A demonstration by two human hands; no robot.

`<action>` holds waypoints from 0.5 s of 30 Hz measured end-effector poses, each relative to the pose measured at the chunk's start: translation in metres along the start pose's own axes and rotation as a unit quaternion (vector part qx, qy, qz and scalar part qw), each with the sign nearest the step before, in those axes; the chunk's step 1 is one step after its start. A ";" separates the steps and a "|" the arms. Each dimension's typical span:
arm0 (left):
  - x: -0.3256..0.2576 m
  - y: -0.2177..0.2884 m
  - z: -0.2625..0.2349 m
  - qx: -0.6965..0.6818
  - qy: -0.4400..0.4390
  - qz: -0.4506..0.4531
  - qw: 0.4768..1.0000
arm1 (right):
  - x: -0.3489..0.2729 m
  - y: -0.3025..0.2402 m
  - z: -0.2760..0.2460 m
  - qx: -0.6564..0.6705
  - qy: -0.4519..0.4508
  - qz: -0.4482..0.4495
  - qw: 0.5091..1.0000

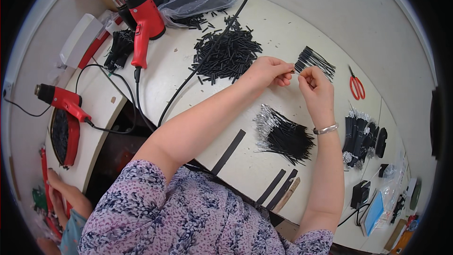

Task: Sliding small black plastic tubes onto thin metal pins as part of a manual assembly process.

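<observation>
Pinching step: a thin black wire piece [296, 70] is clamped between the fingertips of the left hand [266, 72] and right hand [314, 85], above the desk [283, 28].
Technique: fingertips are best kept close together, so the small piece stays aligned.
Heat guns: two, red [144, 19] [63, 100].
Scissors: one pair, red-handled [356, 85].
Sleeve pile: one heap [226, 54], uncountable.
Wire bundles: three groups [283, 137] [315, 61] [361, 139].
</observation>
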State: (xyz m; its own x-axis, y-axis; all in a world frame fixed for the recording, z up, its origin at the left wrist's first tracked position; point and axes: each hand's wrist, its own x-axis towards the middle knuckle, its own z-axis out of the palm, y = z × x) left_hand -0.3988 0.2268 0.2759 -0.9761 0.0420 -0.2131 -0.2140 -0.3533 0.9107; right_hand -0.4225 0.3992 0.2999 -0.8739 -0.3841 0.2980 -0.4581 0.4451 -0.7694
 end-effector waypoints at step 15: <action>0.001 -0.003 0.001 0.004 0.022 0.012 1.000 | 0.001 -0.004 -0.004 0.003 -0.033 0.020 0.999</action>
State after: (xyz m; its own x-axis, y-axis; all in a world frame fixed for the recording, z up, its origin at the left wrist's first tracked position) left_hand -0.3993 0.2292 0.2737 -0.9784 -0.0078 -0.2065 -0.1911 -0.3463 0.9184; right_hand -0.4219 0.4004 0.3052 -0.8791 -0.4183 0.2287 -0.4212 0.4567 -0.7836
